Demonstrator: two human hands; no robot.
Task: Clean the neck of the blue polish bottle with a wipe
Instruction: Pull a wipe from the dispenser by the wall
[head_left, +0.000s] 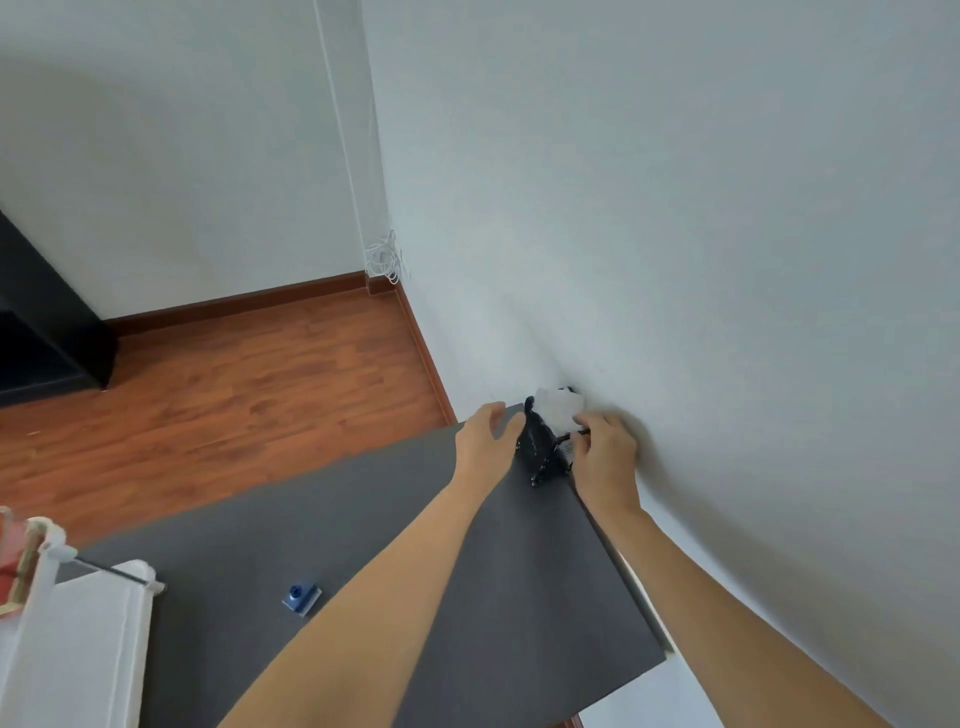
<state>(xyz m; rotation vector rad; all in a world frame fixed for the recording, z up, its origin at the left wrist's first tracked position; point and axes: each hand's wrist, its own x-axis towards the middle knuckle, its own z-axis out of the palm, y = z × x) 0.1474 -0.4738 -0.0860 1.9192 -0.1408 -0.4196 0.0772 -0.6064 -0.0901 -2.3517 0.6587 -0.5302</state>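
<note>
my left hand (485, 441) rests open against the dark wipe pack (537, 441) at the table's (363, 519) far corner; my right hand (605, 449) pinches a white wipe (558, 408). the blue polish bottle (300, 597) sits well apart, nearer me.

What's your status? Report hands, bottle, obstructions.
Left hand open, steadying the wipe pack. Right hand pinching a white wipe at the pack. Bottle untouched on the table. Nothing in the way.

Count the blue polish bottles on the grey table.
1: the blue polish bottle stands near the table's left front, far from both hands. The dark wipe pack could hide others.
</note>
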